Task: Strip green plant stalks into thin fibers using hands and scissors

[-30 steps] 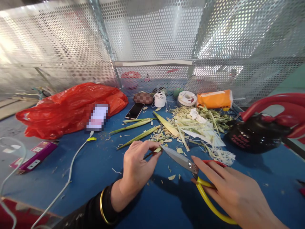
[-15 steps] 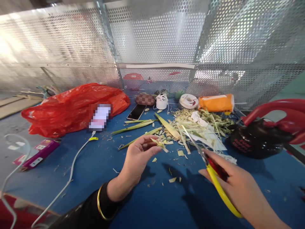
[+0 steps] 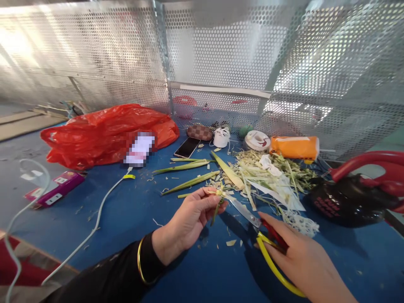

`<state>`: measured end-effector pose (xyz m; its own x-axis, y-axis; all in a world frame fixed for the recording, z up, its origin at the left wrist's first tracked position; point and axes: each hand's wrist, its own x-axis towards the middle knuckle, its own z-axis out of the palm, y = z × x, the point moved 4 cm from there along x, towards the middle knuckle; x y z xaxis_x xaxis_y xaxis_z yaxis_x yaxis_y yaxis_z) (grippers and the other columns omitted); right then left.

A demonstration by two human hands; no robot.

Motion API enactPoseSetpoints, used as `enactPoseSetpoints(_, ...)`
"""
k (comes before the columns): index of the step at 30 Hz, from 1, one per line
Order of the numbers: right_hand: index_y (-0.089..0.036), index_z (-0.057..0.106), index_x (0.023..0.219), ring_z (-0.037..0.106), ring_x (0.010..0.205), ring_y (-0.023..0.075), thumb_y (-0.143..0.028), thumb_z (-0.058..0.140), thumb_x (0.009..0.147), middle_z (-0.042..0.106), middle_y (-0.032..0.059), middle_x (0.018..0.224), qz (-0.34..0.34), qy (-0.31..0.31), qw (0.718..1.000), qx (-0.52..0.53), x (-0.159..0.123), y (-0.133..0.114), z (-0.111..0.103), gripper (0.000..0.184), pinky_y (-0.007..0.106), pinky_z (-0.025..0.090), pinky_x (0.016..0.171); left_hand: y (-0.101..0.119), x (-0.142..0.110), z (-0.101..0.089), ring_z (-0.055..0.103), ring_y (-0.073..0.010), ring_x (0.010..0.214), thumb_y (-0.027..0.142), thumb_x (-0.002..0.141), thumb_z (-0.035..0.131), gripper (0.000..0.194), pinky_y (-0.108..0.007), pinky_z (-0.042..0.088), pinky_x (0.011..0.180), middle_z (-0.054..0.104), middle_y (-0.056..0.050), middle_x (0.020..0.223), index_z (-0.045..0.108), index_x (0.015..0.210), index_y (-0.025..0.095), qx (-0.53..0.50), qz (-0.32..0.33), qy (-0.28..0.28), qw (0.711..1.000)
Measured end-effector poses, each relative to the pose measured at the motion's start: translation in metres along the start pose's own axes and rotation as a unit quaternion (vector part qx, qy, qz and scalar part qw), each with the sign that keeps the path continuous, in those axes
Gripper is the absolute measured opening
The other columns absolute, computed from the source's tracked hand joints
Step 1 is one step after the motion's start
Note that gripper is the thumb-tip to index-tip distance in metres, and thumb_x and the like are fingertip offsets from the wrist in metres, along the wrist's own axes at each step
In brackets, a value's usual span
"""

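Observation:
My left hand pinches a small folded piece of green-yellow leaf strip between thumb and fingers, just above the blue table. My right hand grips yellow-and-red-handled scissors, whose steel blades point up-left with the tips touching the leaf piece. A gold bangle and a black sleeve show on my left wrist. Just beyond both hands lie long green leaf strips and a heap of cuttings.
A red plastic bag lies at the left, with a phone and a charging cable near it. A thread spool, tape roll and orange pack line the perforated metal wall. A black-and-red pot stands at the right.
The scissors swung away from the leaf piece, blades pointing up, then came back down to its tip. My left hand turned the piece and kept its pinch.

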<state>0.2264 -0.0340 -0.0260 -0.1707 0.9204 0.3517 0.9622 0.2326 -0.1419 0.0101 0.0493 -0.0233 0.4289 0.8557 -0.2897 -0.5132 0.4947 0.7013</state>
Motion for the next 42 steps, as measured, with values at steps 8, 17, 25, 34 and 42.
enactPoseSetpoints(8, -0.018, 0.061, 0.118, 0.071, 0.071, 0.0220, -0.032, 0.048, 0.088, 0.071, 0.0100, 0.095, -0.054, -0.029, 0.998, -0.020, 0.000, -0.006, 0.006, 0.035, 0.031, 0.057, 0.055, 0.004, -0.002, 0.002, 0.066, -0.0110, 0.073, 0.015, 0.068, 0.079, 0.029, -0.021, 0.051, 0.076, 0.068, -0.001, 0.080, 0.066, 0.093, 0.016, 0.008, 0.006, 0.028, 1.000)
enactPoseSetpoints(17, -0.023, 0.071, 0.094, 0.068, 0.082, 0.0218, -0.039, 0.056, 0.088, 0.072, 0.0069, 0.094, 0.098, -0.002, 0.958, 0.271, 0.014, -0.018, -0.011, 0.023, 0.029, 0.054, 0.072, -0.007, -0.004, 0.007, 0.059, -0.0093, 0.072, 0.020, 0.065, 0.080, 0.020, -0.019, 0.046, 0.073, 0.065, 0.000, 0.080, 0.065, 0.078, 0.016, 0.084, 0.023, 0.029, 0.996)
enactPoseSetpoints(25, -0.017, 0.065, 0.069, 0.056, 0.061, 0.0147, -0.044, 0.067, 0.076, 0.063, 0.0008, 0.063, 0.243, -0.056, 0.758, 0.603, 0.041, -0.060, 0.003, 0.027, 0.025, 0.045, 0.059, -0.017, -0.010, 0.030, 0.057, -0.0123, 0.066, 0.025, 0.058, 0.082, 0.028, -0.025, 0.046, 0.067, 0.064, -0.001, 0.073, 0.064, 0.077, 0.015, 0.093, 0.028, -0.023, 0.995)
enactPoseSetpoints(34, -0.018, 0.053, 0.061, 0.042, 0.053, 0.0115, -0.043, 0.059, 0.083, 0.049, -0.0032, 0.054, 0.177, -0.042, 0.854, 0.488, 0.075, -0.057, 0.009, 0.034, 0.024, 0.034, 0.052, 0.015, 0.016, 0.026, 0.047, -0.0091, 0.059, 0.040, 0.059, 0.080, 0.032, -0.023, 0.037, 0.061, 0.055, 0.002, 0.062, 0.064, 0.064, 0.013, 0.272, 0.075, -0.004, 0.959)
enactPoseSetpoints(42, -0.020, 0.046, 0.063, 0.037, 0.056, 0.0131, -0.037, 0.051, 0.087, 0.041, -0.0041, 0.057, 0.116, -0.062, 0.911, 0.391, 0.063, -0.053, 0.026, 0.030, 0.025, 0.031, 0.053, -0.007, 0.034, 0.005, 0.044, -0.0094, 0.054, 0.047, 0.056, 0.078, 0.038, -0.025, 0.034, 0.058, 0.051, 0.003, 0.054, 0.060, 0.056, 0.014, 0.269, 0.074, 0.020, 0.960)
